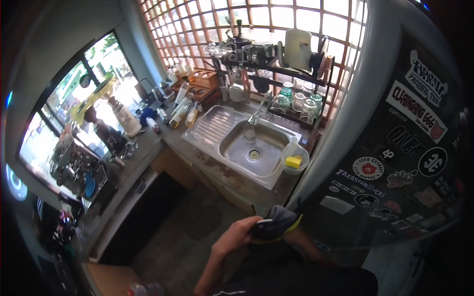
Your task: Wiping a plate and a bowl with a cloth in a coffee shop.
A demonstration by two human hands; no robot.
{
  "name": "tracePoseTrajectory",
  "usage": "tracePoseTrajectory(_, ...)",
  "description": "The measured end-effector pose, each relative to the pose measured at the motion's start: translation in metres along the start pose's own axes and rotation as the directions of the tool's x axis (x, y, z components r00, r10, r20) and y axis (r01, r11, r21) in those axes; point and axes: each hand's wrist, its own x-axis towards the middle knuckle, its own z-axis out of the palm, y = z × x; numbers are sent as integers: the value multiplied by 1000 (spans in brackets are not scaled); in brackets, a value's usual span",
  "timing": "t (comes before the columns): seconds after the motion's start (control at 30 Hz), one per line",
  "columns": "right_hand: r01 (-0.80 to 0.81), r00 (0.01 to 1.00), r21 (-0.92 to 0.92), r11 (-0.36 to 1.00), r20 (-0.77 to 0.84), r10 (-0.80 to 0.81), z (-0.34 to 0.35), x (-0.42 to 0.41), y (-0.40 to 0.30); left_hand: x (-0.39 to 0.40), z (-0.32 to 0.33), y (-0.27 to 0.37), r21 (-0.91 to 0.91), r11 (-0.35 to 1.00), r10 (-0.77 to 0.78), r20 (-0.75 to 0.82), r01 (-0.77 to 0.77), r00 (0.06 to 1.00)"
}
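A dark grey cloth with a yellow-green edge [283, 218] is bunched up in front of my body. My left hand [240, 231] grips it from the left, thumb on top. Beside that thumb shows the pale rim of a small white object [264, 221]; the cloth hides the rest, so its kind cannot be told. My right hand [296, 236] is on the right side of the cloth, its fingers mostly covered. Beyond both hands lies a stainless steel sink [237, 155] with a glass [249, 135] standing in its basin under the faucet [255, 117].
A plastic tub [305, 162] with a yellow sponge [293, 162] stands right of the sink. Behind is a dish rack [274, 68] with glasses. Bottles [181, 111] crowd the left counter, with an espresso machine [74, 166] farther along. A sticker-covered refrigerator [392, 148] rises at right.
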Motion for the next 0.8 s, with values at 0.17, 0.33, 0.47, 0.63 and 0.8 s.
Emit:
tracePoseTrajectory(0.17,-194,973,231,954,170,157,-11,-32,2,-62,67,-3,-385,923,-150,-354,3,923)
tracePoseTrajectory(0.33,-335,942,426,840,158,296,-13,-73,-11,-84,127,-32,-269,922,-375,-455,277,807)
tracePoseTrajectory(0.47,-63,986,500,864,-104,132,-18,-73,-30,-41,148,10,-324,945,-206,-706,-51,678)
tracePoseTrajectory(0.63,293,956,23,956,12,-293,-88,-41,-38,-5,98,51,-188,982,-74,-441,-11,894)
tracePoseTrajectory(0.8,189,977,-129,973,121,-174,-126,-47,-50,37,85,99,35,990,140,-52,-139,989)
